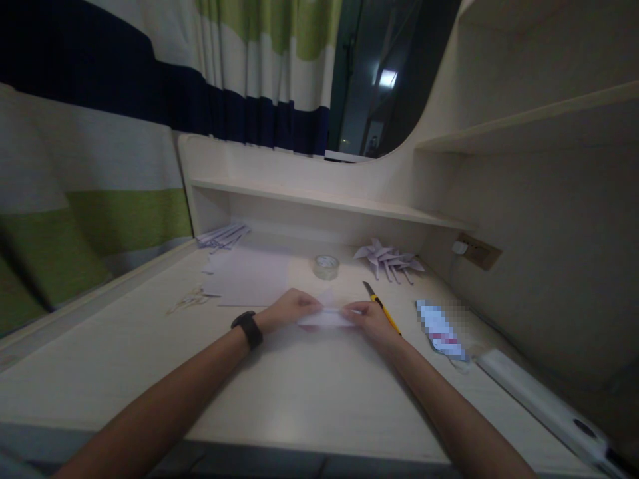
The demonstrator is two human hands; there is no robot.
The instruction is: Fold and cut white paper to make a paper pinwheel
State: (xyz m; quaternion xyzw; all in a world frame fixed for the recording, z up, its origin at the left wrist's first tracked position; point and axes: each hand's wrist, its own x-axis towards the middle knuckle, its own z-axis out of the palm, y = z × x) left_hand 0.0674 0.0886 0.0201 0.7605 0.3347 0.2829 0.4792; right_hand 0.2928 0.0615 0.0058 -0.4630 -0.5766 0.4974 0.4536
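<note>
Both hands meet at the middle of the pale desk (309, 392) on a small folded strip of white paper (325, 318). The left hand (289, 310), a black watch (248, 328) on its wrist, pinches the strip's left end with fingers curled close; the right hand (370, 318) pinches the right end the same way — the strip lies flat between them, touching the desk.

From the strip, a yellow utility knife (380, 305) lies at 2 o'clock, just beside the right hand. A roll of clear tape (326, 267) stands at 12 o'clock, and folded paper pinwheels (389, 259) lie at 1 o'clock near the back shelf. Loose white sheets (249, 276) lie at 10 o'clock, with paper strips (223, 235) beyond them — and a long white ruler-like bar (539, 402) at 4 o'clock.
</note>
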